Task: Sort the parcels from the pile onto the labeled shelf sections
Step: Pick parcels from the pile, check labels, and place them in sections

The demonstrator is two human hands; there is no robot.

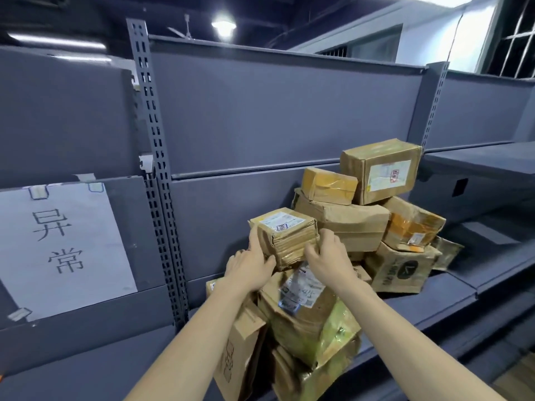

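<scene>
A pile of worn brown cardboard parcels (341, 221) lies on the grey shelf (451, 299) right of centre. On its left side sits a small taped parcel (285, 235) with a white shipping label on top. My left hand (250, 264) holds its left side, fingers along the box and thumb at its lower front. My right hand (325, 253) grips its right front corner with curled fingers. Under it lies a crushed parcel (307, 311) with a label and greenish tape.
A white paper sign (60, 247) with two handwritten characters is taped to the left shelf section's back panel. A slotted grey upright (157, 169) divides the sections. More shelving (474, 160) runs off to the right. A larger labelled box (382, 169) tops the pile.
</scene>
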